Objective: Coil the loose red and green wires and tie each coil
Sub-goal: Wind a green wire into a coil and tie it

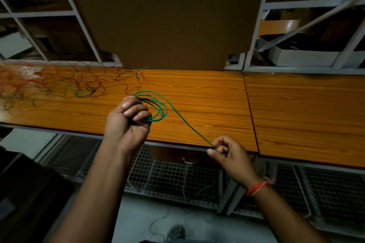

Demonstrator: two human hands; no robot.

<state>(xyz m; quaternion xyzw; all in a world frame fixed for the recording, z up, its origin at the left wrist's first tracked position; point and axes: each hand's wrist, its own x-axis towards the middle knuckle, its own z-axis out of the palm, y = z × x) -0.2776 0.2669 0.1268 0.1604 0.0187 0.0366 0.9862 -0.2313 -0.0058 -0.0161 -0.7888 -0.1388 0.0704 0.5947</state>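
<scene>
Left hand (129,118), fingers curled, holds a green wire coil (158,109) of several loops above the front edge of the desk (207,104). Right hand (227,154) pinches the wire's free run, taut, just past that edge. Recommended: keep tension even and lay each turn onto the existing loops. Loose red and green wires (59,83) lie at the desk's far left, uncoiled.

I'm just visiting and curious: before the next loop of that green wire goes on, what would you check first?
1. Left hand grips the green coil: ok.
2. Right hand pinches the free strand: ok.
3. Strand between the hands runs straight, without kinks: ok.
4. Coil loops lie together, none slipped off: ok.
5. Coil held apart from the loose wire pile: ok.
6. Length of wire left beyond the right hand's fingers: cannot tell.
</scene>
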